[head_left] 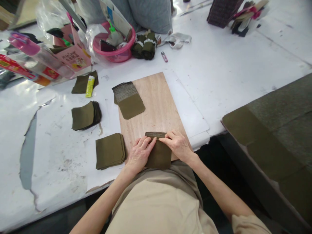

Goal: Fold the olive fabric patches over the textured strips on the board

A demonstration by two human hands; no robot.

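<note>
An olive fabric piece [159,154] lies at the near edge of a wooden board [158,107], its far edge folded over into a grey-brown textured strip [156,134]. My left hand [140,152] rests on the left side of the piece, fingers lying flat and thumb pressed along the fold. On the right part of the same fold, my right hand [179,144] is closed, thumb and fingers pinching the edge. Farther up the board are olive pieces [131,105], the top one with a grey textured band.
Left of the board sit stacks of olive pieces, the nearest stack [109,151] close to my left hand. A yellow glue tube [90,86] lies on the far stack. Behind are a pink basin [117,56], small thread snips [164,57] and bottles. Olive fabric [255,139] covers a surface at right.
</note>
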